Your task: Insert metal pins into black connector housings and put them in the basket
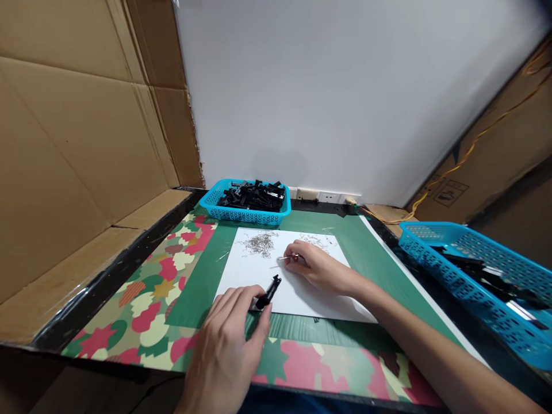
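Observation:
My left hand [233, 328] holds a small black plastic part [269, 292] between thumb and fingers, over the near edge of a white board [245, 276]. Above the middle of the board, my right hand [313, 265] pinches a thin metal tool [284, 258], its tip pointing left. A pile of tiny metal pieces [260, 243] lies on the board to the left of the right hand. More tiny pieces [317, 239] are scattered behind that hand, partly hidden by it.
A blue basket [245, 216] full of black parts stands at the back. Another blue basket [483, 282] with black parts is at the right. Cardboard [77, 115] walls the left side, and power sockets [329, 197] line the back wall.

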### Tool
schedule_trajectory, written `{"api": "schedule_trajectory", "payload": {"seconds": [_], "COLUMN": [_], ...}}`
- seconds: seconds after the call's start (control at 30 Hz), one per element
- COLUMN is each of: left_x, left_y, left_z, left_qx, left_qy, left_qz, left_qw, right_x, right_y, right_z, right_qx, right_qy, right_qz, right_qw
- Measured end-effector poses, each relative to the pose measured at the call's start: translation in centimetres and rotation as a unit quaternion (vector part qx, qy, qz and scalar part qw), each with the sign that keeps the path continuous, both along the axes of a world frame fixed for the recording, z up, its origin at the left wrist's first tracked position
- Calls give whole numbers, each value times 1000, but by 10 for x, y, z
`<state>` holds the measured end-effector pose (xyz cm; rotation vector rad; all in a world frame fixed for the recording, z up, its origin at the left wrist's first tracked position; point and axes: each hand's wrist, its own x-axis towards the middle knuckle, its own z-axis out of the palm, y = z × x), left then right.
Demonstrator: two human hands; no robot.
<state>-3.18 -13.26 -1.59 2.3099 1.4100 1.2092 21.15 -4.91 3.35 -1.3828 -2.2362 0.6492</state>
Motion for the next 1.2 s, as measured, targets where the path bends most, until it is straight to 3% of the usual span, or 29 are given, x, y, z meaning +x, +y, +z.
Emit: {"api": "schedule_trajectory", "payload": {"seconds": [0.2,0.5,0.6,0.77,0.9,1.03,1.2], "left_x": [0,1,0,0,-1,-1,0], "left_y": [0,0,-1,-2,-1,0,-2], "left_z": [-1,4,6,7,5,4,6], "left_qx": [1,-5,-6,-10,-6,-17,-27], "left_qy": [5,-3,-2,0,-2,-4,-7], "left_qz": [10,17,22,21,21,21,25], "left_qw": [1000,1000,1000,1000,1000,1000,999], "right_x": [0,1,1,6,19,24,10], "right_y": [-6,-8,-8,-7,-2,2,8], "right_z": [9,8,8,7,8,10,2], "right_qx": [-35,-109,-101,-14,-2,-1,33], "right_qy": [38,195,154,37,-6,-11,6], "right_qz": [30,97,93,28,35,11,-42], "right_qw": [998,970,978,999,999,1000,999]}}
